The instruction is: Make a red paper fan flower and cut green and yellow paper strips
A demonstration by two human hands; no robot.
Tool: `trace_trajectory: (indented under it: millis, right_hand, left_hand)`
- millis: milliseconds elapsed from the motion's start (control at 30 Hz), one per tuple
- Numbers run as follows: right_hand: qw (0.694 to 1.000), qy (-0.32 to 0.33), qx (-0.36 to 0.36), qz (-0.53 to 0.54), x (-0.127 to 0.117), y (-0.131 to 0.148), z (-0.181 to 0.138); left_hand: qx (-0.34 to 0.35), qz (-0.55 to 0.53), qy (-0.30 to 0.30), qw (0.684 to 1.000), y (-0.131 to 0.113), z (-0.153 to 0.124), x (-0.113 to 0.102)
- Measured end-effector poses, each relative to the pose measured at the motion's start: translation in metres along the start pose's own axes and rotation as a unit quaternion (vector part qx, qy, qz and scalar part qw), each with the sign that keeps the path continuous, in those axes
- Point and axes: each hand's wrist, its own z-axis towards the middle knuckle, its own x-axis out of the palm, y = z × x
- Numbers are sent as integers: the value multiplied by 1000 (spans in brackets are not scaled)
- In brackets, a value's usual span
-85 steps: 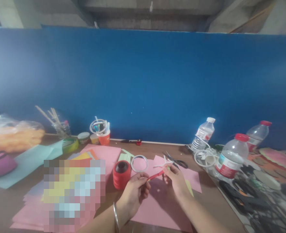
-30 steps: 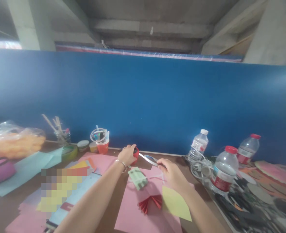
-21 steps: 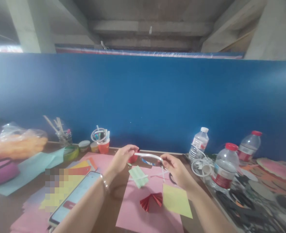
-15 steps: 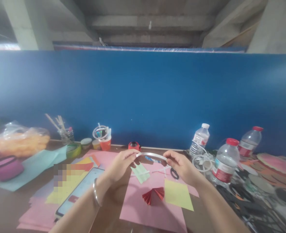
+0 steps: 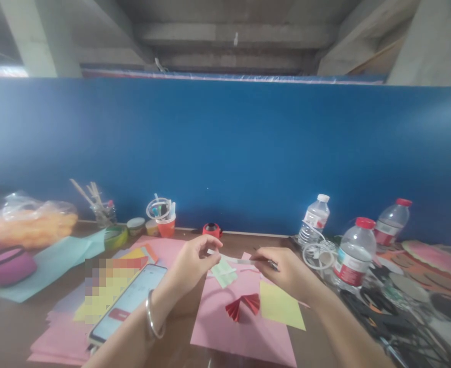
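A narrow whitish strip (image 5: 241, 261) spans the gap between my two hands, above the pink sheet. My left hand (image 5: 200, 260), a silver bangle at its wrist, has its thumb and fingers curled at the strip's left end. The right end is pinched by my right hand (image 5: 281, 266). A dark object shows by the right fingers; I cannot tell whether it is held. Below the hands, a red pleated paper fan (image 5: 242, 306) lies on the pink sheet (image 5: 240, 340). Beside it are a yellow paper square (image 5: 282, 306) and a pale green piece (image 5: 224, 274).
At left, a phone (image 5: 129, 301) rests on stacked coloured papers (image 5: 62, 332). Toward the back stand an orange cup of pens (image 5: 166, 227) and a red tape dispenser (image 5: 211, 230). Bottles, including a red-capped bottle (image 5: 353, 255), and a cable (image 5: 319, 255) crowd the right side. A blue partition (image 5: 225, 143) rises behind.
The strip was bowed upward between my hands; now it looks straighter and lower. My right hand has moved slightly left and down, covering the black loop that showed beside it.
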Motion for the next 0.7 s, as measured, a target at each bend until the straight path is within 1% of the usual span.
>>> trace_trajectory:
  millis: [100, 133, 167, 267, 333, 400, 533, 600, 700]
  right_hand:
    - [999, 12, 26, -40, -3, -3, -2]
    - [997, 20, 36, -59, -5, -4, -4]
    - [995, 31, 44, -81, -7, -5, -5]
    - [983, 58, 66, -158, -13, -5, -8]
    - [974, 65, 84, -199, -15, -5, -9]
    - [971, 59, 91, -214, -16, -6, -8]
    - [977, 38, 66, -198, -12, -4, -6]
    - [979, 43, 44, -192, -9, 1, -6]
    - [982, 55, 8, -180, -3, 10, -7]
  left_hand:
    - [22, 57, 3, 998, -9, -6, 2]
    - [22, 78, 14, 997, -11, -8, 3]
    - [18, 97, 32, 995, -14, -11, 5]
    - [-8, 169, 120, 978, -15, -19, 12]
    - [-24, 216, 153, 964, -10, -21, 16]
    - [-26, 255, 141, 956, -4, -20, 17]
    - [-17, 345, 54, 937, 4, -13, 14]
    - [31, 341, 27, 939, 2, -10, 13]
    - [128, 273, 35, 953, -4, -12, 18]
